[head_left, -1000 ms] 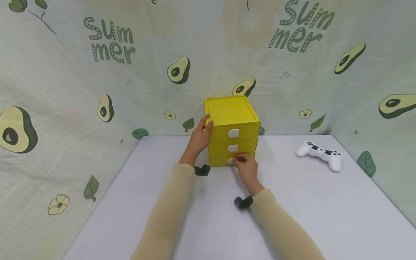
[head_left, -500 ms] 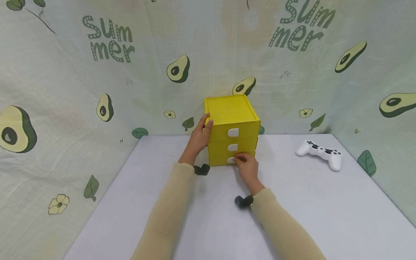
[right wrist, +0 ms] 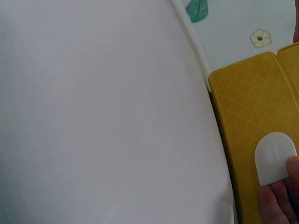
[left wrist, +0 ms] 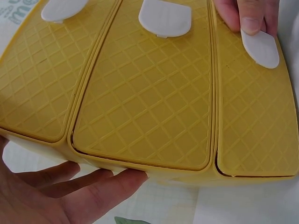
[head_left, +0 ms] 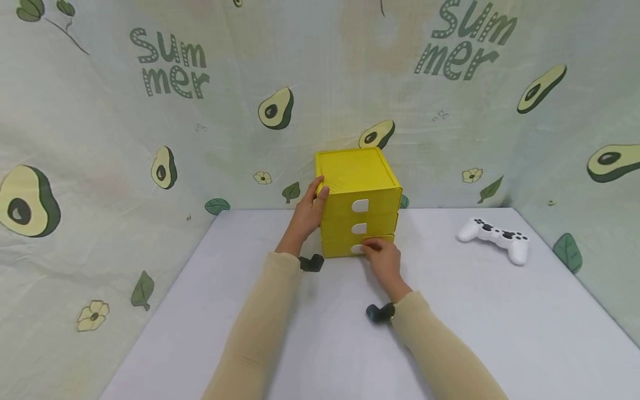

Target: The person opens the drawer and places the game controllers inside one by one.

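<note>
A yellow three-drawer box (head_left: 357, 169) stands at the back of the table, its drawers stacked and each fronted by a white tab handle. My left hand (head_left: 306, 215) rests on the box's left side, thumb near the front edge; the left wrist view shows its fingers (left wrist: 112, 189) extended along that wall. Low at the front, my right hand (head_left: 384, 262) pinches the bottom drawer's white handle (right wrist: 274, 156), thumb on its outer face and fingers tucked behind. All three drawer fronts look nearly flush, and the middle handle (head_left: 359, 228) and top handle (head_left: 360, 205) are untouched.
A white game controller (head_left: 494, 239) lies on the white table (head_left: 330, 344) to the right of the box. Behind and along both sides hangs a pale cloth (head_left: 225, 139) printed with avocados, leaves and lettering. Dark wrist cameras sit at both cuffs.
My right wrist has shifted slightly to the right, its fingers still at the bottom handle. The left hand and the box stay as they were; the head view moves a little.
</note>
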Demonstrator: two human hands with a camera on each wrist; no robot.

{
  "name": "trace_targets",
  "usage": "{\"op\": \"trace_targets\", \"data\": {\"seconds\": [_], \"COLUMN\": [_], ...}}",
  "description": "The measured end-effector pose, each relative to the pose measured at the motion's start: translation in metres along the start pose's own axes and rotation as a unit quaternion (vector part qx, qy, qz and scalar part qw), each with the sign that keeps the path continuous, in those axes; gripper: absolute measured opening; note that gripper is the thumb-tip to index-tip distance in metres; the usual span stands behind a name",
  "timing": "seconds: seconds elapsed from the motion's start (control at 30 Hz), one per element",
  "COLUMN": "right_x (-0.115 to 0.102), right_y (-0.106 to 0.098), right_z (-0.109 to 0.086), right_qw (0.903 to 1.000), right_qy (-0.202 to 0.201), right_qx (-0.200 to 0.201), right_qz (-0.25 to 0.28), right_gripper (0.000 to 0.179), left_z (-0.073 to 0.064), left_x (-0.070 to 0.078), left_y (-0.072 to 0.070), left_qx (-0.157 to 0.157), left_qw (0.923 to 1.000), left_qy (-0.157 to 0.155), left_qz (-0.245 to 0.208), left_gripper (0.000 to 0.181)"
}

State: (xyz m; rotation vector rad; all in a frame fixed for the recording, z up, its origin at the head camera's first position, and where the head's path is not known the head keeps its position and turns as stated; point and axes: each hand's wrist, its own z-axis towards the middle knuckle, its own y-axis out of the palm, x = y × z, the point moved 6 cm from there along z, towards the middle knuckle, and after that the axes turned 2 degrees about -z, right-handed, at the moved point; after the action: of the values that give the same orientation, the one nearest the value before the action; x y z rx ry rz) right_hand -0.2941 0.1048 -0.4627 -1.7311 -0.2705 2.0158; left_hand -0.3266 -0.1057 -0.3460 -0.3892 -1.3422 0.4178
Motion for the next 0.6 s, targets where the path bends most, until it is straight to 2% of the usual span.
{"op": "trace_targets", "data": {"seconds": [0.3,0.5,0.6], "right_x": [-0.001,0.004,0.004], "right_y": [-0.005,-0.007,-0.009], "right_z": [-0.005,-0.008,-0.011], "right_qw": [0.9998,0.9990,0.9990], "right_qy": [0.006,0.020,0.013], "right_qx": [-0.010,-0.032,-0.035], "right_qz": [-0.014,-0.022,-0.025], "right_gripper": [0.017,0.018,0.017], "left_z": [-0.002,-0.002,-0.003], "left_x": [0.005,0.004,0.004], "left_y": [-0.002,0.000,0.001], "left_qx": [0.004,-0.006,-0.011], "left_qw": [0.9999,0.9999,0.9998], "left_qy": [0.008,-0.009,-0.014], "left_qz": [0.009,-0.007,-0.012], "left_gripper": [0.066,0.064,0.063]}}
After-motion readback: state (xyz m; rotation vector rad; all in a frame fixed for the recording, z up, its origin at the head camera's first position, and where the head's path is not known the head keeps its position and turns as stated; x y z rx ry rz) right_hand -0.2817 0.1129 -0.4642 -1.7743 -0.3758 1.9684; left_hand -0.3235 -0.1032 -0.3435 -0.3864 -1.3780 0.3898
